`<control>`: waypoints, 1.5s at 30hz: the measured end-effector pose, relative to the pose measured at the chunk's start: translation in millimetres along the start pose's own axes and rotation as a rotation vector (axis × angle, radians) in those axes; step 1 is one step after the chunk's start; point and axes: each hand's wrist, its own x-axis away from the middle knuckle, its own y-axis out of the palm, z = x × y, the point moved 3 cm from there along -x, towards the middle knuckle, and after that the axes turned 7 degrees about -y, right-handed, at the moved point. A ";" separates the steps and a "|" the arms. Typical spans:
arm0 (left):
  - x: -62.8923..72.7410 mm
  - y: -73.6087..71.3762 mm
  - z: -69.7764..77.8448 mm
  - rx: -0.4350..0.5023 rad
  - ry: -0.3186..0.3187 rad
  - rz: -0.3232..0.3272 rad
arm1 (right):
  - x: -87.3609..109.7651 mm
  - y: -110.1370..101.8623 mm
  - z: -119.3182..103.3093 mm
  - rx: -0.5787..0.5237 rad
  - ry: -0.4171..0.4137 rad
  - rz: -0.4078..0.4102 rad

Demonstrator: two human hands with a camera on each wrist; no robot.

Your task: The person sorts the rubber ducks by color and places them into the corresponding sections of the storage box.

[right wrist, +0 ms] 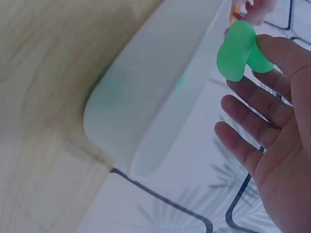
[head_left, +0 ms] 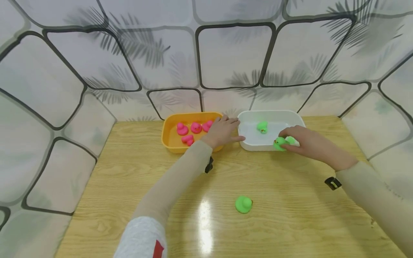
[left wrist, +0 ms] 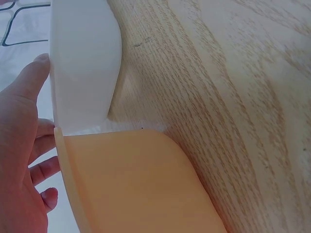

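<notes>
My right hand [head_left: 308, 143] pinches a green rubber duck [right wrist: 236, 51] between thumb and fingers, over the near right rim of the white tub [head_left: 258, 147]. The other fingers of that hand are spread in the right wrist view. A second green duck [head_left: 262, 127] lies inside the white tub. My left hand [head_left: 222, 132] reaches across the gap between the tubs, fingers extended. Its thumb is at the white tub's rim, and its other fingers are near the corner of the orange tub [head_left: 175, 149]. Another green duck [head_left: 243, 204] sits on the table in front.
Several pink ducks [head_left: 182, 129] lie in the orange tub, partly hidden by my left hand. Both tubs stand side by side at the back of the wooden table [head_left: 129, 186], close to the stone-patterned backdrop [head_left: 235, 57], which also rises at both sides.
</notes>
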 end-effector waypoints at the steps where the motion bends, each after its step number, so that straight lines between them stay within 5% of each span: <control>1: -0.3 0.0 -0.1 -0.001 0.000 0.001 | -0.7 -2.7 3.5 0.007 0.004 0.000; 19: -0.6 -1.7 0.2 -0.018 -0.002 -0.002 | -13.6 -23.4 35.8 -0.039 0.193 -0.075; 45: 1.2 -2.0 1.4 -0.013 -0.005 0.002 | -7.8 -13.8 65.2 -0.055 0.290 -0.114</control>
